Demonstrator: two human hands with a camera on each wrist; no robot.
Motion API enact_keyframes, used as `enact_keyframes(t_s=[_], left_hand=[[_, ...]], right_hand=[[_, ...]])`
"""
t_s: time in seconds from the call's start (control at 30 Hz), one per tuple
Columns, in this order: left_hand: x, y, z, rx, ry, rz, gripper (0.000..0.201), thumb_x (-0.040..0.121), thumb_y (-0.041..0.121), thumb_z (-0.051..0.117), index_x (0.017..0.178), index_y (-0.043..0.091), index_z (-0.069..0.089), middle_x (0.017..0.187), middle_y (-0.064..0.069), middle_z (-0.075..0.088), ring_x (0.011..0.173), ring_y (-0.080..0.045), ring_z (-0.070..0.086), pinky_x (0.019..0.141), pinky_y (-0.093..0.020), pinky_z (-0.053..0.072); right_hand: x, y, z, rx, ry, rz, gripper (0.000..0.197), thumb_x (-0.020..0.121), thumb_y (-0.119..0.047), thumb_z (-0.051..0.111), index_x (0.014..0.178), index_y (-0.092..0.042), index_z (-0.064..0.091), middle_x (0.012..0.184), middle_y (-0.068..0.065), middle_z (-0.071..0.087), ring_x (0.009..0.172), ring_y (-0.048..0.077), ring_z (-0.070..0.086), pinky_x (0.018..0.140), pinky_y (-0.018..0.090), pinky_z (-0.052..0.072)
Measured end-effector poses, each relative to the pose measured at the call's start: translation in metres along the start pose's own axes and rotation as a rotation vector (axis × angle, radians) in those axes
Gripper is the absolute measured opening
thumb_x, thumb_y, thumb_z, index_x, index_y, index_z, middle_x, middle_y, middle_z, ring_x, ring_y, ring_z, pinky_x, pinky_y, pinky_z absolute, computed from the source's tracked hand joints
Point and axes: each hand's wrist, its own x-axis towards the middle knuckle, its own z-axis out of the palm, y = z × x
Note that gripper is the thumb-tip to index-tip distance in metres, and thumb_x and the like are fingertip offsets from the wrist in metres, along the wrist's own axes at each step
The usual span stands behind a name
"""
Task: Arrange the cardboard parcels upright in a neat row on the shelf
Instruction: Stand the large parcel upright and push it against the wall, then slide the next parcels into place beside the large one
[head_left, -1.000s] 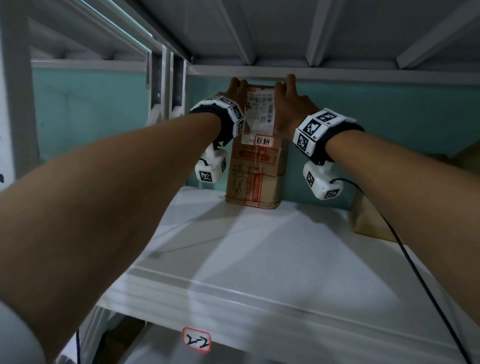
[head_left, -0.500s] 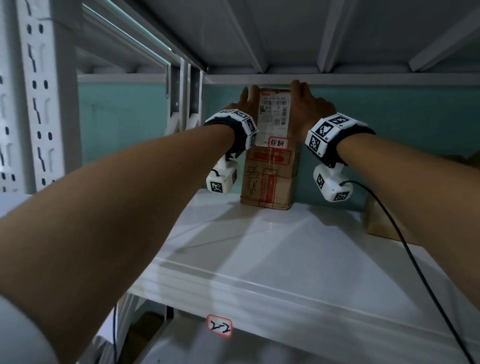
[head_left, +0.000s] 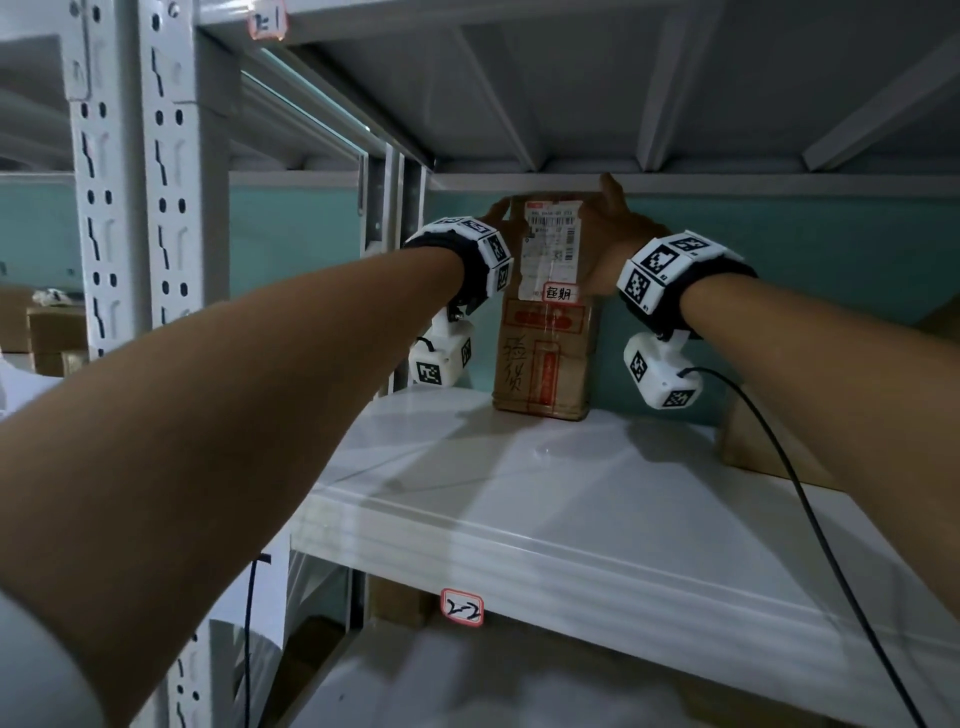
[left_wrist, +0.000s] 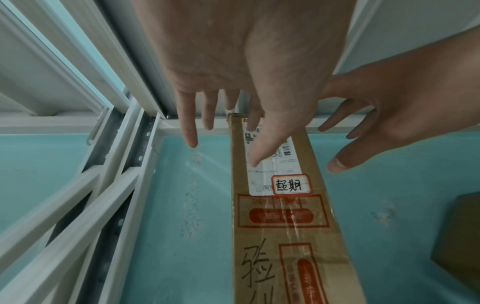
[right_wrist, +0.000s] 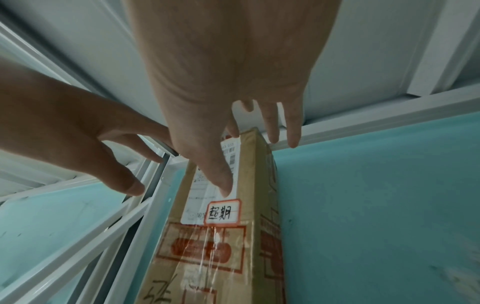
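**Steadying the first parcel at the back of the shelf**

Now we have one tall cardboard parcel (head_left: 545, 322) standing upright at the back of the white shelf (head_left: 571, 499), close against the teal wall (head_left: 831, 270), its top nearly up to the beam above. Our left hand (head_left: 496, 213) sits at its upper left corner and our right hand (head_left: 613, 228) at its upper right. In both wrist views the fingers are straight and spread, not curled round the box; the right wrist view shows our right thumb (right_wrist: 221, 174) lying over the shipping label (left_wrist: 272, 156), though we cannot tell whether it presses on it. So both hands are open and holding nothing.

To finish this step well, we judge it best to let go evenly on both sides, so the narrow box does not rock, and to check that its face squares with the shelf's front edge. It stands well apart from the left upright post (head_left: 395, 270), so later parcels could line up on either side.

As for what the shelf holds, a second brown parcel (head_left: 753, 441) lies low at the right, partly hidden behind our right arm; it probably comes next. More cardboard (head_left: 395, 597) shows on the shelf below, by the tag marked 2-2 (head_left: 462, 607).
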Motion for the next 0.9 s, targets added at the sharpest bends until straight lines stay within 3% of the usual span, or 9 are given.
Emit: enact_keyframes(t_s=[0.1, 0.17, 0.23, 0.33, 0.47, 0.6, 0.73, 0.77, 0.9], left_hand=[[-0.013, 0.006, -0.010, 0.062, 0.058, 0.022, 0.099, 0.072, 0.035, 0.076, 0.148, 0.049, 0.014, 0.162, 0.007, -0.002, 0.141, -0.018, 0.031, 0.099, -0.031, 0.041], [-0.019, 0.009, -0.014, 0.109, 0.072, 0.043, 0.104, 0.074, 0.039, 0.077, 0.150, 0.046, 0.007, 0.161, 0.007, -0.010, 0.146, -0.025, 0.019, 0.110, -0.041, 0.033], [-0.023, 0.010, -0.019, 0.115, 0.058, 0.031, 0.103, 0.074, 0.039, 0.078, 0.150, 0.046, 0.010, 0.161, 0.007, -0.009, 0.146, -0.025, 0.017, 0.111, -0.042, 0.031], [-0.031, 0.015, -0.030, 0.116, 0.047, 0.008, 0.097, 0.069, 0.038, 0.079, 0.148, 0.045, 0.024, 0.161, 0.011, 0.000, 0.144, -0.022, 0.025, 0.108, -0.038, 0.035], [-0.037, 0.030, -0.043, 0.168, 0.075, -0.010, 0.090, 0.071, 0.043, 0.067, 0.148, 0.045, 0.022, 0.160, -0.001, 0.017, 0.142, -0.028, 0.031, 0.107, -0.046, 0.037], [-0.057, 0.063, -0.052, 0.230, 0.054, 0.032, 0.090, 0.070, 0.037, 0.075, 0.146, 0.043, 0.028, 0.161, 0.002, 0.012, 0.143, -0.031, 0.028, 0.108, -0.053, 0.030], [-0.081, 0.104, -0.061, 0.235, 0.048, 0.081, 0.066, 0.073, 0.034, 0.070, 0.135, 0.039, 0.048, 0.143, 0.001, 0.048, 0.123, -0.027, 0.053, 0.094, -0.045, 0.042], [-0.081, 0.111, -0.061, 0.199, 0.056, 0.084, 0.069, 0.074, 0.037, 0.068, 0.138, 0.040, 0.043, 0.142, -0.001, 0.050, 0.122, -0.027, 0.054, 0.092, -0.044, 0.042], [-0.086, 0.147, -0.061, 0.056, 0.066, 0.099, 0.089, 0.065, 0.053, 0.066, 0.145, 0.046, 0.026, 0.155, -0.002, 0.031, 0.134, -0.027, 0.043, 0.108, -0.046, 0.035]], right_hand=[[-0.012, 0.001, -0.012, -0.060, -0.013, 0.004, 0.099, 0.081, -0.035, 0.070, 0.152, -0.035, 0.002, 0.161, 0.002, -0.016, 0.138, 0.034, 0.032, 0.100, 0.046, 0.043], [-0.019, 0.006, -0.017, -0.103, -0.047, -0.013, 0.103, 0.077, -0.039, 0.072, 0.151, -0.038, 0.000, 0.159, -0.003, -0.021, 0.147, 0.032, 0.013, 0.109, 0.051, 0.035], [-0.026, 0.013, -0.023, -0.121, -0.056, -0.032, 0.108, 0.074, -0.047, 0.073, 0.151, -0.039, -0.003, 0.160, -0.004, -0.020, 0.149, 0.030, -0.001, 0.115, 0.053, 0.024], [-0.037, 0.022, -0.034, -0.169, -0.033, -0.034, 0.105, 0.075, -0.047, 0.070, 0.153, -0.032, 0.000, 0.161, 0.000, -0.016, 0.149, 0.030, -0.005, 0.119, 0.051, 0.012], [-0.059, 0.035, -0.054, -0.209, -0.027, -0.016, 0.103, 0.077, -0.047, 0.069, 0.153, -0.028, 0.003, 0.161, 0.001, -0.013, 0.149, 0.031, -0.006, 0.118, 0.052, 0.007], [-0.087, 0.050, -0.075, -0.225, -0.054, 0.029, 0.105, 0.077, -0.055, 0.067, 0.154, -0.030, 0.000, 0.162, 0.000, -0.012, 0.148, 0.033, -0.010, 0.117, 0.057, 0.004], [-0.117, 0.067, -0.092, -0.217, -0.073, 0.085, 0.104, 0.077, -0.059, 0.066, 0.154, -0.031, 0.001, 0.162, 0.000, -0.013, 0.147, 0.034, -0.011, 0.115, 0.060, 0.004], [-0.124, 0.072, -0.096, -0.216, -0.076, 0.095, 0.105, 0.077, -0.059, 0.065, 0.154, -0.030, 0.001, 0.162, 0.000, -0.013, 0.147, 0.035, -0.012, 0.114, 0.060, 0.005], [-0.154, 0.090, -0.109, -0.200, -0.104, 0.154, 0.105, 0.078, -0.061, 0.064, 0.154, -0.029, -0.001, 0.161, 0.000, -0.014, 0.147, 0.035, -0.013, 0.114, 0.059, 0.003]])
